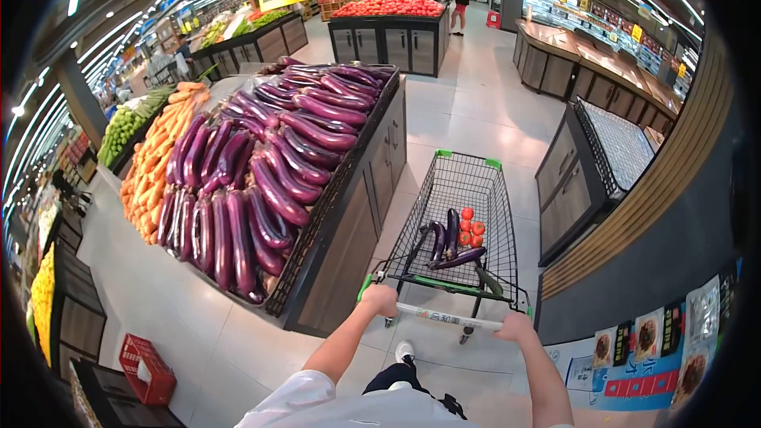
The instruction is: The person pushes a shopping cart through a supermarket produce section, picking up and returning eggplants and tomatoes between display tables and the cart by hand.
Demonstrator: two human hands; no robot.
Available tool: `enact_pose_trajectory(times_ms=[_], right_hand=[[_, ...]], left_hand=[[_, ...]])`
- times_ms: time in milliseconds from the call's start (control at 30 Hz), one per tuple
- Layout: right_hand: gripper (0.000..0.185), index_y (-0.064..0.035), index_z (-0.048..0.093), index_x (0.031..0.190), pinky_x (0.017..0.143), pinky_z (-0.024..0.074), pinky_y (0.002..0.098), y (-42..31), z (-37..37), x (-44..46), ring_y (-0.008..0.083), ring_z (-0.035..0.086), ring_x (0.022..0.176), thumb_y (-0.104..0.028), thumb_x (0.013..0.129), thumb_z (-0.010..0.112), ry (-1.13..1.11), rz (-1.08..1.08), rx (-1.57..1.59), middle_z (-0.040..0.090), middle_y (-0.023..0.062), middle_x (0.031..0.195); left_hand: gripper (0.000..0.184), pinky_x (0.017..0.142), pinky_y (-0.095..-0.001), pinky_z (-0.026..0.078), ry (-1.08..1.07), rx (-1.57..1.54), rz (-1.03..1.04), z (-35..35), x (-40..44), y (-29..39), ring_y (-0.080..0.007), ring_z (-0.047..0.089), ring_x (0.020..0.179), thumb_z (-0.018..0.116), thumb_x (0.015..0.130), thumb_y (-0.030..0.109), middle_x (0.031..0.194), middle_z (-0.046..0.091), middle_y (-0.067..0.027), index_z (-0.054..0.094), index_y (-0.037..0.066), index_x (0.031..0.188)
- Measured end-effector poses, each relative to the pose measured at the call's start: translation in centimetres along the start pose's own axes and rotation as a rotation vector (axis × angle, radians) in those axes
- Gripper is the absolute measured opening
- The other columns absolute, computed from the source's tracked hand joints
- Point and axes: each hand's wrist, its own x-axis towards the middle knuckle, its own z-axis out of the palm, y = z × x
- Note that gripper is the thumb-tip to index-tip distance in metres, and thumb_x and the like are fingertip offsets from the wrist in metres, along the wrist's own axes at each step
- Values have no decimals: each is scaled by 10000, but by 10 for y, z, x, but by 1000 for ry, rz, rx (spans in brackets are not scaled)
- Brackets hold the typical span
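Note:
My left hand [379,299] is wrapped round the left end of the white handle [444,316] of a shopping cart [507,214]. At the handle's other end my right hand [515,327] grips it too. Inside the wire basket lie several red tomatoes [472,230] and a few dark purple eggplants [453,233], one of them lying crosswise [458,259]. A slim dark green vegetable [489,279], perhaps a cucumber, rests near the basket's back right corner. Both hands' fingertips are partly hidden under the handle.
Left of the cart stands a display heaped with eggplants [293,135] and carrots [158,162]. Ahead is a tomato stand [388,6], with people [460,0] beyond it. A low cabinet [571,182] and curved counter border the right. A red basket [148,368] sits at lower left.

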Motion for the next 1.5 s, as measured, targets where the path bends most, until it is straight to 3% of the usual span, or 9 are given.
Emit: enact_pose_trajectory(times_ms=[133,367,433,633,867,967,1200,1267,1500], right_hand=[[468,-121,787,1001,852,580,441,10,-36,40,338,719,975,-469,725,641,-99,-18,30,754,146,1030],[474,-79,781,956,810,584,463,40,-72,129,365,719,911,-469,722,649,-29,2,98,746,190,961],[477,-68,778,960,811,583,465,52,-94,151,367,718,913,-466,731,649,-60,-110,89,747,189,965],[501,-54,776,960,810,581,471,95,-150,234,361,720,910,-482,728,660,-90,-146,89,746,194,970],[500,-75,780,992,841,583,463,140,-241,319,361,722,931,-482,722,670,-50,-105,121,753,171,1005],[428,-81,772,1059,880,574,427,157,-272,366,318,718,1028,-323,722,664,-110,-77,101,745,144,1120],[433,-81,773,1057,886,577,421,199,-346,448,314,716,1033,-321,712,668,-68,-84,109,744,143,1124],[436,-109,784,986,835,588,448,206,-355,477,323,727,953,-437,719,683,-4,-99,72,758,139,1027],[372,-123,785,964,813,594,449,218,-421,556,315,732,934,-391,733,672,9,-139,25,760,125,988]], left_hand=[[327,844,-420,591,41,16,5,-34,46,-12,-298,732,958,672,708,272,994,766,-98,797,170,993],[280,808,-398,591,89,34,9,-102,125,-27,-274,738,917,692,726,337,949,769,-66,801,205,948],[296,797,-410,593,112,61,27,-114,154,-33,-284,735,908,669,716,330,932,765,-81,804,207,950],[315,794,-414,595,135,52,-5,-163,237,-36,-285,735,890,653,737,372,917,763,-81,805,229,973],[329,851,-400,587,34,51,-118,-252,324,-22,-279,730,978,629,755,333,1033,765,-80,798,224,1015],[352,865,-390,585,21,58,-144,-278,364,-20,-269,726,993,641,753,358,1050,763,-69,792,242,1049],[339,842,-375,591,59,51,-176,-331,442,-21,-255,733,959,663,743,365,1024,767,-61,798,246,1030],[333,835,-374,594,88,51,-163,-338,467,-31,-255,735,950,665,741,363,1020,769,-61,800,249,1023],[310,815,-383,596,151,2,-166,-397,541,-56,-261,737,930,645,740,330,978,772,-65,807,231,986]])
